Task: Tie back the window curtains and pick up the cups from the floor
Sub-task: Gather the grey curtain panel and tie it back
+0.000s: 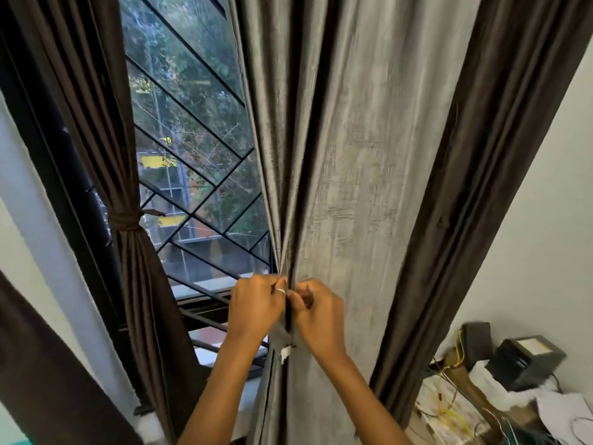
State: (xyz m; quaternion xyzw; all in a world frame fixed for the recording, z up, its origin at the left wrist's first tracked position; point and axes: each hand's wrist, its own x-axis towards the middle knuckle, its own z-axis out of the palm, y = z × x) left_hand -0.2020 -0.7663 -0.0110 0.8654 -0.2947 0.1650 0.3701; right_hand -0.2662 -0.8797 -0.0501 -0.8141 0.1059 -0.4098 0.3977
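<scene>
The grey curtain [359, 149] hung in front of the right half of the window, and its folds narrowed to a tight bunch low in the middle of the view. The person's 2 hands met at that bunch. The left hand [256, 308] gripped the gathered cloth from the window side with its fingers curled, and a silver ring [280, 291] showed on 1 finger. The right hand [316, 319] pinched the same folds from the other side, its fingers bent inward. The 2 hands sat just beside each other with only the cloth between them. A small white tag [285, 352] stuck out of the fabric just below them.

At the left, a dark brown curtain [96, 101] was already cinched by a matching tie-back [125, 220] in front of the black window frame. Between the 2 curtains the diagonal black window grille [195, 120] showed, with trees beyond it. A second brown curtain [481, 194] hung to the right of the grey one, against the white wall [545, 226]. In the lower right corner a black box [523, 361] sat among papers and yellow wires [451, 414].
</scene>
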